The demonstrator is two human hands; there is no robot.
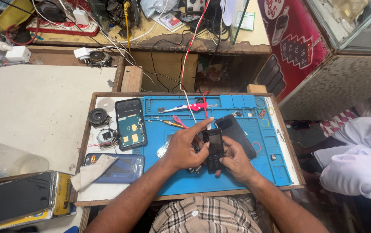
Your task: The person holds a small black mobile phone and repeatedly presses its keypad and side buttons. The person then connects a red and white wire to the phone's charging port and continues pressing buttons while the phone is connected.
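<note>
Head view, one entry. Item: small black keypad phone (213, 149), candy-bar type, upright on its long axis, held just above the blue repair mat (181, 174) near the mat's front edge, centre of the bench tray (82, 142). Left hand (185, 149): curled over the phone's left side, index stretched up and across toward its top end, fingers (202, 124) pressed on the casing, so closed on it. Right hand (237, 162): cups the lower right side from below, thumb on the edge near the keys, also gripping. Handling, est.: light, rigid plastic shell, smooth so prob. a bit slippery; screen glass is the fragile part; best taken by the long side edges, not the face. Just behind it, touching or nearly: larger black smartphone (237, 134) lying tilted on the mat, face dark. Mat back edge: toothbrush w/ pink handle (185, 108), screwdriver (171, 124), pink tweezers (179, 121). Tray left side: opened phone chassis w/ yellow pads (130, 123) upright, round speaker (98, 116), small round part w/ wires (106, 136); front-left corner: blue phone (118, 168) half under a grey cloth (92, 171). Surface: mat rubbery, compartmented, should hold things from sliding; tray wood-rimmed. Room: white bench (34, 108) to the left w/ clear plastic bottle (8, 160) and boxed screen (17, 198) at its front edge; cluttered shelf (159, 41) behind w/ cables, chargers; glass display case (349, 21) far right; another person's white sleeve (358, 164) at right, apart from the work.
</note>
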